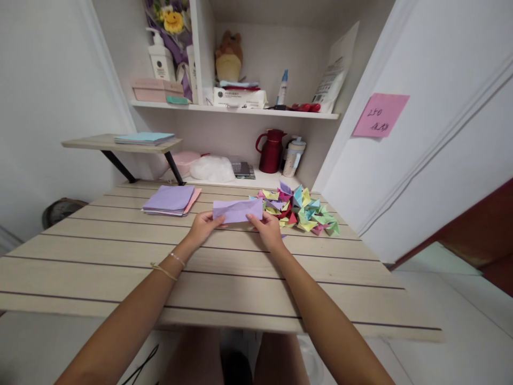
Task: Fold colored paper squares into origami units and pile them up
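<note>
A purple sheet of paper [236, 210], folded into a long strip with creases across it, is held up between both hands over the table. My left hand [202, 227] pinches its left end, thumb on the front face. At the right end, my right hand [267, 227] grips it in the same way. Just beyond that hand lies a heap of folded paper pieces [308, 211] in yellow, green, blue, pink, red and purple. To the left of my left hand rests a stack of square paper sheets [170, 199], purple on top with a pink one sticking out.
The slatted wooden table [224, 278] ends near my lap. A raised side shelf [92, 141] carries blue paper [144, 137]. Behind stand a red jug [271, 152], a patterned cup [294, 156] and a white plastic bag [212, 168]. A pink note [379, 115] is on the right wall.
</note>
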{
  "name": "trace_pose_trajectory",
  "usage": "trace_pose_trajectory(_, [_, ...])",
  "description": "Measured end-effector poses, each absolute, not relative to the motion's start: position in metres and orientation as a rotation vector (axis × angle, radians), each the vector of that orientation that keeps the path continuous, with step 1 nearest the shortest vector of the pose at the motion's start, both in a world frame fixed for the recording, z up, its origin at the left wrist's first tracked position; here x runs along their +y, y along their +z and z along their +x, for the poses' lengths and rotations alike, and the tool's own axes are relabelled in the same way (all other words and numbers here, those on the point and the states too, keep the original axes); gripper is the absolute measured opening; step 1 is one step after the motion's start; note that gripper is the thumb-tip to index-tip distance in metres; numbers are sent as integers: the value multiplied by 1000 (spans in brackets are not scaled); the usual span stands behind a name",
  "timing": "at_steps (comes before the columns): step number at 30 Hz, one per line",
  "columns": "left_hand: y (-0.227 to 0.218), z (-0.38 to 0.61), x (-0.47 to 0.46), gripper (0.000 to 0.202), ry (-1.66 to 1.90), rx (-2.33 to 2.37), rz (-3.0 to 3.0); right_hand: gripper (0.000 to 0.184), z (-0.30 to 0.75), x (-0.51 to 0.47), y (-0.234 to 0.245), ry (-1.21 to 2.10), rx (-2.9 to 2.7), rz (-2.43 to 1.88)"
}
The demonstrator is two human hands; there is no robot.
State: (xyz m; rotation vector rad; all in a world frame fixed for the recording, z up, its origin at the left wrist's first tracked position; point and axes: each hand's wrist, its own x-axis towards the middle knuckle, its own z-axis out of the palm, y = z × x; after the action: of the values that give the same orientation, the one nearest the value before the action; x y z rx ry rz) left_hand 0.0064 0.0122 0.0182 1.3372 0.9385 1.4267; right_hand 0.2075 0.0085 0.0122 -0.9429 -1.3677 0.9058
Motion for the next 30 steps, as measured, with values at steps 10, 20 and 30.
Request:
trace_pose_trajectory(10, [18,11,15,58,1598,959,1195,43,208,4,11,887,-1520,-893])
trace_pose_trajectory(20, [23,10,13,44,1674,896,1255,67,198,1,3,846,-1925,-762])
trace_pose_trajectory(30, [21,11,6,30,1397,957,1381,29,201,4,9,808,-1618,-851])
